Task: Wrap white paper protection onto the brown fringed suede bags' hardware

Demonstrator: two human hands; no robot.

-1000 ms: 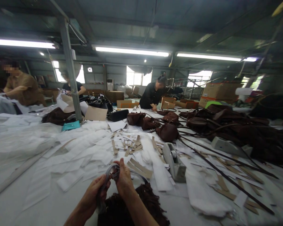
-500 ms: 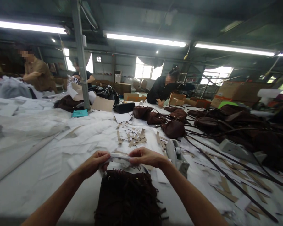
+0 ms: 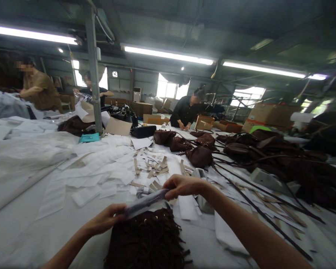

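A dark brown fringed bag (image 3: 145,243) lies on the white table (image 3: 30,224) right in front of me. Above its top edge I hold a pale wrapped strap (image 3: 145,201) stretched between both hands. My left hand (image 3: 108,218) pinches the strap's near left end. My right hand (image 3: 182,185) grips its far right end, fingers curled over it. The strap slants up from left to right.
White paper sheets (image 3: 100,172) and tan card strips (image 3: 154,170) litter the table. A tape dispenser (image 3: 201,175) sits behind my right hand. Brown bags (image 3: 198,155) with long straps (image 3: 263,213) pile at right. Three people work at the far side; a steel post (image 3: 93,71) stands at left.
My hands have drawn apart, pulling the strap out longer. The left hand dropped toward me while the right hand moved right and slightly up. The view shifted a little.
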